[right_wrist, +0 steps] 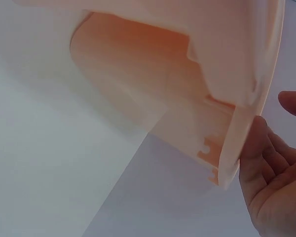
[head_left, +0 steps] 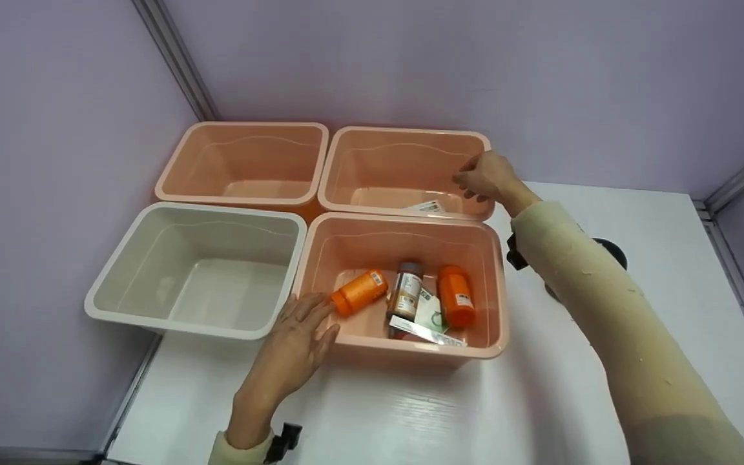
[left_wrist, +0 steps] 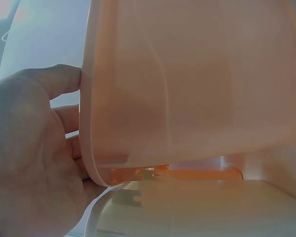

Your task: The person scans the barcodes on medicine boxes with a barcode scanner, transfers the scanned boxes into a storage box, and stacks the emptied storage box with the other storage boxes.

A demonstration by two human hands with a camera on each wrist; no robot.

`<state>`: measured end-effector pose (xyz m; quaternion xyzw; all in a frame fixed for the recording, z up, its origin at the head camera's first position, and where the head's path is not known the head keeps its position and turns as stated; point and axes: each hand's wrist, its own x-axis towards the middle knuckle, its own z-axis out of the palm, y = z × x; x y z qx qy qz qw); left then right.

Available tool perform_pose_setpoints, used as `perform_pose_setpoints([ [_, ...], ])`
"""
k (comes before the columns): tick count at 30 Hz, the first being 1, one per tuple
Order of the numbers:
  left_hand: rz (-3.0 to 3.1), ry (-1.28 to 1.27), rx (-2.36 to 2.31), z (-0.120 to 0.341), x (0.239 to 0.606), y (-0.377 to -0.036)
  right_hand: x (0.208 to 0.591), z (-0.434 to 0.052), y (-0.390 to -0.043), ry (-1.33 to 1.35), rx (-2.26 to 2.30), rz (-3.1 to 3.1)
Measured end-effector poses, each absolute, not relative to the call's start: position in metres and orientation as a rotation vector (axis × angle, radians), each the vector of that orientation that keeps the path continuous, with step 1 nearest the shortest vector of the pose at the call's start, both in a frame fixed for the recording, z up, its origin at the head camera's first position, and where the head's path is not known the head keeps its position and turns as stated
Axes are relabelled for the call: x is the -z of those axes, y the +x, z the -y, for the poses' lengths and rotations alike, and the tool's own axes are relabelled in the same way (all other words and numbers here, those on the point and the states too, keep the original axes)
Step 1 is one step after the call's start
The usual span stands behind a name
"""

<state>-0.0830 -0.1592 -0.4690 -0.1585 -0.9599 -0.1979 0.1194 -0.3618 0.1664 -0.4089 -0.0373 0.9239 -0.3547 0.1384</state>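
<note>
My left hand (head_left: 296,342) rests with straight fingers on the front left corner of the near pink bin (head_left: 503,310). In the left wrist view, its thumb and fingers touch the rim (left_wrist: 87,98). That bin holds an orange bottle (head_left: 360,292) on its side, another orange bottle (head_left: 456,297), a dark bottle with a grey cap (head_left: 406,294), a white and green packet (head_left: 429,311) and a thin white box (head_left: 427,332). My right hand (head_left: 491,177) is over the right end of the far pink bin (head_left: 404,132), fingers loosely bent, nothing visible in them. A white printed packet (head_left: 429,206) lies inside.
Another pink bin (head_left: 262,125) stands at the back left, and a white bin (head_left: 197,327) at the front left. A black round object (head_left: 614,250) is partly hidden behind my right forearm. Lilac walls enclose the white table (head_left: 398,413) at the back and sides.
</note>
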Motion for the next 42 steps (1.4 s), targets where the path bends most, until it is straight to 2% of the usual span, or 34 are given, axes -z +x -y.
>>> perform_pose_setpoints([
  [42, 2.825, -0.418, 0.573, 0.162, 0.470, -0.085, 0.383, -0.169, -0.321, -0.344, 1.262, -2.508],
])
